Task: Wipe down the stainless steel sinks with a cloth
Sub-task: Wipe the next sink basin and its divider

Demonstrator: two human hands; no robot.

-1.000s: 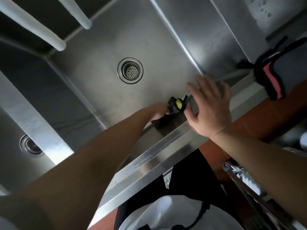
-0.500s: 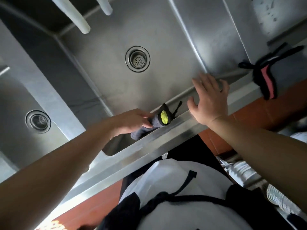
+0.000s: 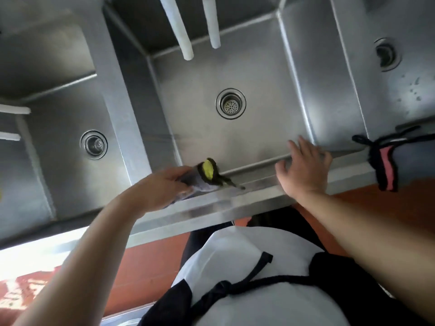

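A long stainless steel sink unit (image 3: 204, 208) fills the space, three basins side by side. The middle basin (image 3: 259, 128) sits right in front of the person, its round drain strainer (image 3: 230, 104) near the centre of the floor. The left basin (image 3: 58, 161) has its own drain (image 3: 93, 144), and the right basin (image 3: 400, 90) shows a drain (image 3: 386, 55) and some water drops. Two white spouts (image 3: 181, 29) hang over the back of the middle basin.

The person stands close against the front rim, in a white top (image 3: 247, 290) with a dark apron strap (image 3: 235, 285) across it, on a red floor (image 3: 146, 262).

The left hand (image 3: 162, 189) grips the cloth (image 3: 202, 180), a dark grey rag with a yellow-green patch, fingers curled around it; it lies on the front rim at the near left corner of the middle basin. The right hand (image 3: 306, 170) is flat and spread, fingers straight, resting on the same rim farther right, well apart from the cloth.

A second black and pink cloth (image 3: 386, 168) hangs over the rim by the right basin.
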